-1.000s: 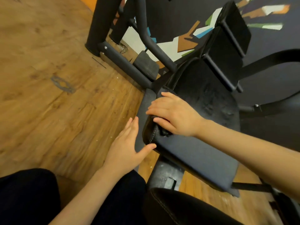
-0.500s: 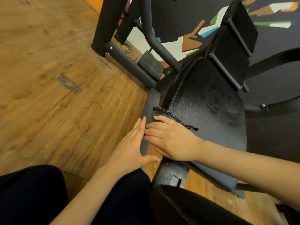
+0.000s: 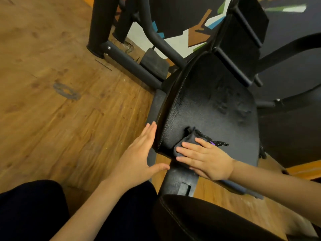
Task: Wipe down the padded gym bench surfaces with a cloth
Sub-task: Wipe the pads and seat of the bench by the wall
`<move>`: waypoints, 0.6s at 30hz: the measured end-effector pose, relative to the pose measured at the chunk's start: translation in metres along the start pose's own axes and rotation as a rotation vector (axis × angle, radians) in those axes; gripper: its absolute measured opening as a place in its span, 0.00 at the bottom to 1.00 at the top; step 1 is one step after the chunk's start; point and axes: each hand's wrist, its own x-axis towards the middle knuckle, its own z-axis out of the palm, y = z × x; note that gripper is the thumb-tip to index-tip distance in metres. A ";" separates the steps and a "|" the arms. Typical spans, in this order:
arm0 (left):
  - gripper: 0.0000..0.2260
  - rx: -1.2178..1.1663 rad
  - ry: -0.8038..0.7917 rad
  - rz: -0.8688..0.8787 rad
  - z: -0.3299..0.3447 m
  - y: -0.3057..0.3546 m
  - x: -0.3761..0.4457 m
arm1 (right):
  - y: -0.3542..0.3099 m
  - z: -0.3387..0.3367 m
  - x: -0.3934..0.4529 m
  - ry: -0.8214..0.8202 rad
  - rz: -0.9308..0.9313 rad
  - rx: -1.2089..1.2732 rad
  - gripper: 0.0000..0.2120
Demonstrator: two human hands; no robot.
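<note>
The right hand [image 3: 206, 159] lies flat with straight fingers on a dark grey cloth [image 3: 186, 145], pressing it against the near edge of the black padded leather bench [image 3: 208, 105]. The left hand [image 3: 137, 153], fingers straight and together, rests against the bench's left side edge, above the brown wood-plank floor [image 3: 52, 110].
</note>
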 end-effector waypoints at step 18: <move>0.33 0.986 0.033 0.100 0.015 0.091 0.145 | 0.082 0.003 0.015 0.227 1.147 0.478 0.24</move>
